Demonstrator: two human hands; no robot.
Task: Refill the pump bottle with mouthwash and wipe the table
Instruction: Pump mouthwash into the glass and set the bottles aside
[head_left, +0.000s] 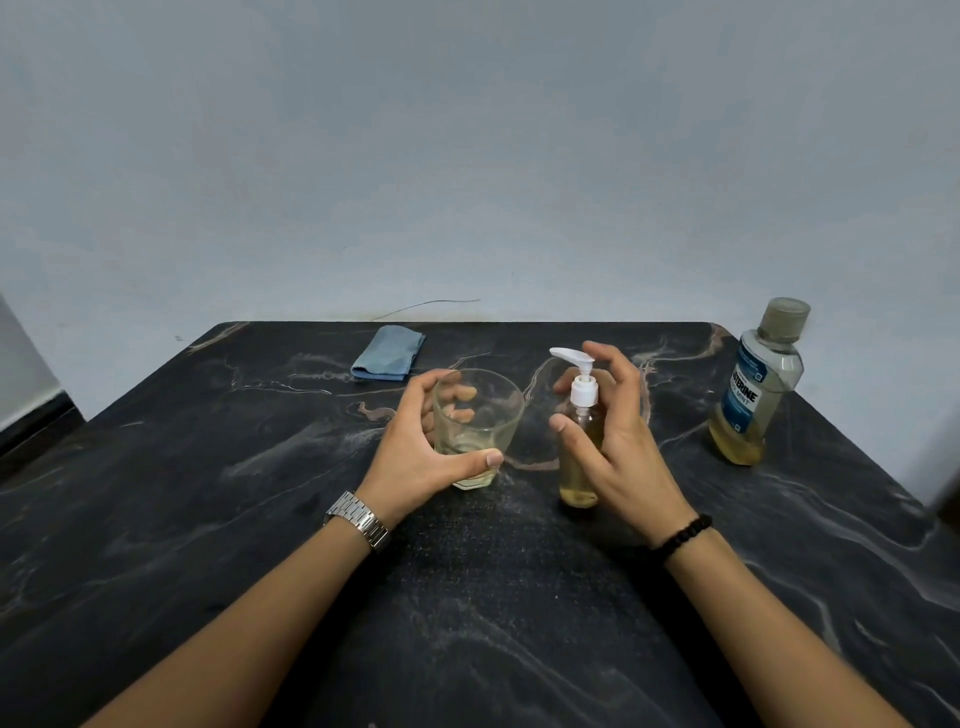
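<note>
The left hand (415, 447) grasps a glass (475, 426). Just right of it, the right hand (618, 441) curls loosely around the pump bottle (582, 447); whether it grips cannot be told. A mouthwash bottle (758, 384) stands further right.

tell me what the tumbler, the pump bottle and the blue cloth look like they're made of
Tumbler: clear, glossy, thick base, fingers show through; probably glass.
Pump bottle: clear body showing yellowish liquid, likely plastic; matte white plastic pump.
Blue cloth: soft folded fabric, dull finish, possibly microfibre.

A clear glass (477, 426) stands before a pale wall (467, 156).
</note>
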